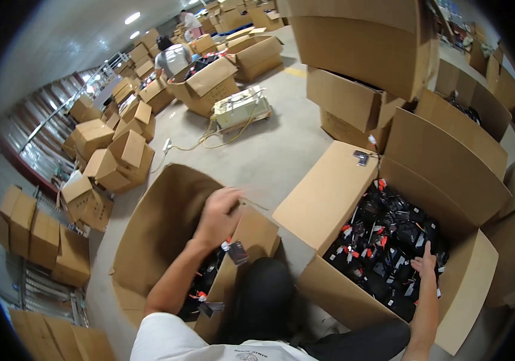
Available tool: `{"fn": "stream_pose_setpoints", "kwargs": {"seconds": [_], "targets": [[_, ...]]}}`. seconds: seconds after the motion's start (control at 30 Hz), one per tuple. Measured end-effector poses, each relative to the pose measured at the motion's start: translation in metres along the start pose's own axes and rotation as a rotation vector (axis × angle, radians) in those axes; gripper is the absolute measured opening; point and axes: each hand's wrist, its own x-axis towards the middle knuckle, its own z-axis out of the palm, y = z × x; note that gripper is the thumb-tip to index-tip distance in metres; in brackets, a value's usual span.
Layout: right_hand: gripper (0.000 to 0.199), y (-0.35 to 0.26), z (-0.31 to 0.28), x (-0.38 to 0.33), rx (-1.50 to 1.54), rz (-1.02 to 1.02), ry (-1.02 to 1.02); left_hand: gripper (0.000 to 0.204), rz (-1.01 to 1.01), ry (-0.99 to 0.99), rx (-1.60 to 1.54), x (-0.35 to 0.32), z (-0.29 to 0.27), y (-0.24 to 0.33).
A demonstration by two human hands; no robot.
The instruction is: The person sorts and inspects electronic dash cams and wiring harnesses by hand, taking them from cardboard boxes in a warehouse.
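My left hand (220,215) is raised over the inner flap of the left cardboard box (140,234); its fingers are smeared by motion, so I cannot tell whether they hold anything. Below it, a small dark card (237,253) with a white connector hangs over that box's edge. Dark bundled items (208,274) show inside, partly hidden by my forearm. My right hand (426,261) reaches into the right open box (347,295), fingers apart, with nothing seen in them. It is over many black bundled items (390,234) with red and white connectors.
On the right box's folded-out flap (329,192) lies a small dark card (361,157) with a cable. A pale strapped unit (242,108) with a yellow cord stands on the floor ahead. Stacked cartons (359,48) rise at the right; a person (173,59) is among boxes farther back.
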Motion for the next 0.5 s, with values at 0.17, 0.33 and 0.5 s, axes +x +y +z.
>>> {"fn": "stream_pose_setpoints", "kwargs": {"seconds": [0.17,0.33,0.5], "targets": [[0.055,-0.002,-0.047,-0.011,-0.308,-0.173,-0.075,0.033,-0.748,0.018,-0.108,-0.165,-0.077,-0.189],[0.031,-0.009,-0.052,-0.093,-0.675,-0.128,-0.256,0.032,-1.248,0.031,-0.288,-0.286,-0.112,-0.279],[0.036,0.012,-0.048,-0.152,-0.822,-0.205,-0.296,0.033,-1.243,-0.180,-0.196,-0.358,-0.077,-0.336]]}}
